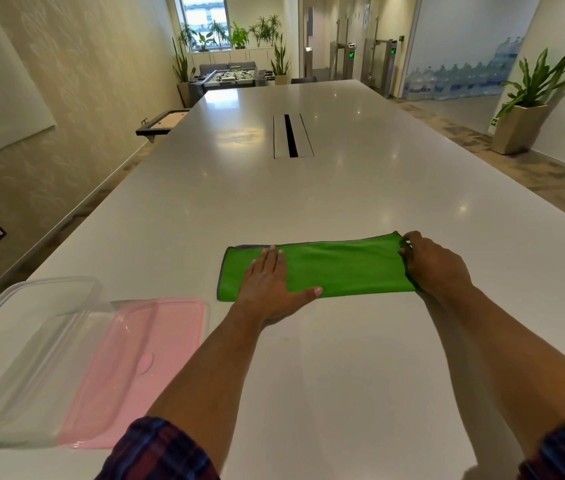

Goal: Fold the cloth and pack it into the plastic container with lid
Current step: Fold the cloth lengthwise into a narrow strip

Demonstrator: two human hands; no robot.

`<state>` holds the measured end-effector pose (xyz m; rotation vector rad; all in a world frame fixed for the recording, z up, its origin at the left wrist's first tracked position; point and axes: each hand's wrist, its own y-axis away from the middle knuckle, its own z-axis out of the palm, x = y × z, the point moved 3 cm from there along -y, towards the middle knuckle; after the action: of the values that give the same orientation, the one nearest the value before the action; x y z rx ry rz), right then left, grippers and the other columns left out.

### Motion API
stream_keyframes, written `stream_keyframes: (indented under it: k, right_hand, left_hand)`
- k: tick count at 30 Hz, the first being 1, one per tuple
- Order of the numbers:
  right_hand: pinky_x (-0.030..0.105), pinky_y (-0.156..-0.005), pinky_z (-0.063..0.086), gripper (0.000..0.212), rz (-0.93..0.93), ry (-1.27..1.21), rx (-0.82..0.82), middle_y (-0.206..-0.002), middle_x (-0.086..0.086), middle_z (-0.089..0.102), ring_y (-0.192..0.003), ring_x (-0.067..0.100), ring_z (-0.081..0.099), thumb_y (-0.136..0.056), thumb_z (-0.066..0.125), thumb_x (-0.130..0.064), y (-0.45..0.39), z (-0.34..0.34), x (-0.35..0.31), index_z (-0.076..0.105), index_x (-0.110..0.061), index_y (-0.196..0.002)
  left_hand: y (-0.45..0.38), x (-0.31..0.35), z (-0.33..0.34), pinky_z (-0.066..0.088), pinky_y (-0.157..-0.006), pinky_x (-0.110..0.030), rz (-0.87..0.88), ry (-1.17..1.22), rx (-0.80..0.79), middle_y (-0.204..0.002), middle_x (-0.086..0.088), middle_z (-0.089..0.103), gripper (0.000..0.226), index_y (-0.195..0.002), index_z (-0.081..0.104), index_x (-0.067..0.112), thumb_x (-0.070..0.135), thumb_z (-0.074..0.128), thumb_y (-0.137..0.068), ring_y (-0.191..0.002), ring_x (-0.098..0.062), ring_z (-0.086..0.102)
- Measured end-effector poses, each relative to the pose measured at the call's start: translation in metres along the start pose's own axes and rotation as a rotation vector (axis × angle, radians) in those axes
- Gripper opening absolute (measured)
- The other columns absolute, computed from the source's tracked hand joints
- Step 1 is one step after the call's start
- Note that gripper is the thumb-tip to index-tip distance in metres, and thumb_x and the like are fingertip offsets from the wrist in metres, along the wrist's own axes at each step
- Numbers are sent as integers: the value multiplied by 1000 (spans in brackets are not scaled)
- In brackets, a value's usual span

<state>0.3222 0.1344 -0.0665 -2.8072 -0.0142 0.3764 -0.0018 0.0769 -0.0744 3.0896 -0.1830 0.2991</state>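
A green cloth [339, 268] with a grey hem lies folded into a long strip on the white table [308, 188]. My left hand [270, 285] rests flat on the strip's left part, fingers spread, palm down. My right hand [433, 265] pinches the strip's right end between fingers and thumb. A clear plastic container [21, 348] stands open at the near left of the table. Its pink lid [135, 368] lies flat beside it on the right, between the container and my left forearm.
A cable slot [291, 136] runs along the table's middle, further back. The table's left edge runs close past the container. Potted plants, a foosball table and a corridor lie beyond the far end.
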Motion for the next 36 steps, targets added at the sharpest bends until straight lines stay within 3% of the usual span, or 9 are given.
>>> stream_keyframes:
  k: [4, 8, 12, 16, 21, 25, 29, 32, 36]
  right_hand:
    - [40, -59, 45, 31, -41, 145, 66, -99, 19, 61, -74, 41, 64, -97, 56, -23, 4, -5, -8, 57, -6, -123]
    - [44, -72, 47, 59, -187, 197, 70, -108, 19, 64, -91, 41, 61, -67, 75, -13, 1, -14, -34, 63, -8, -124]
    - [44, -91, 50, 56, -380, -4, -39, -129, 12, 64, -110, 36, 62, -79, 69, -12, 1, -12, -71, 61, -13, -134]
    - [41, -104, 47, 49, -438, -90, -172, -145, 6, 58, -126, 30, 58, -96, 56, -27, 5, 5, -85, 53, -20, -145]
    - [42, -114, 36, 47, -331, -81, -198, -153, 4, 50, -138, 27, 47, -105, 44, -42, 9, 24, -71, 52, -23, -147]
    - [42, -104, 42, 38, -96, -168, 13, -135, 12, 64, -124, 32, 57, -102, 53, -32, 0, 17, -52, 65, -13, -132]
    - [47, -91, 46, 34, 188, -32, 98, -123, 22, 65, -113, 43, 57, -99, 52, -22, -7, 6, -25, 64, -6, -127]
    - [48, -87, 45, 30, 247, -70, 67, -114, 26, 65, -108, 47, 56, -97, 55, -17, -14, 4, -11, 65, -2, -120]
    - [49, -94, 50, 30, 274, -200, 28, -116, 19, 70, -114, 43, 58, -93, 63, -18, -21, -2, -5, 71, -8, -121]
  left_hand:
    - [0, 1, -2, 2, -128, -46, 0, -15, -23, -171, -11, -8, 132, -162, -2, 8, 99, 13, -68, -158, -23, -8]
    - [-3, 2, -5, 5, -127, -47, -5, -21, -59, -171, -11, -1, 119, -162, 4, 8, 92, 16, -78, -158, -26, -2]
    - [-15, -1, -20, 27, -117, -49, 21, -30, 25, -159, -15, 34, 78, -149, 39, 9, 67, 26, -99, -147, -31, 32]
    - [-20, -18, -32, 39, -108, -44, 65, -50, 124, -145, -10, 51, 49, -138, 52, 13, 44, 45, -102, -131, -32, 49]
    - [-16, -63, -46, 39, -102, -50, -320, 25, 271, -137, -13, 56, 48, -137, 53, 14, 32, 57, -92, -126, -37, 52]
    - [-15, -91, -50, 40, -103, -49, -526, 253, 333, -129, -14, 61, 42, -130, 61, 14, 29, 63, -91, -122, -37, 55]
    - [-14, -95, -51, 46, -101, -45, -551, 427, 386, -113, -8, 73, 22, -105, 76, 18, 21, 64, -87, -110, -34, 64]
    - [-13, -94, -51, 52, -95, -44, -549, 528, 429, -102, -7, 74, 13, -93, 76, 17, 17, 64, -86, -99, -33, 67]
    - [-16, -89, -52, 48, -78, -30, -438, 647, 541, -91, -3, 70, 7, -90, 68, 11, 9, 62, -88, -89, -25, 65]
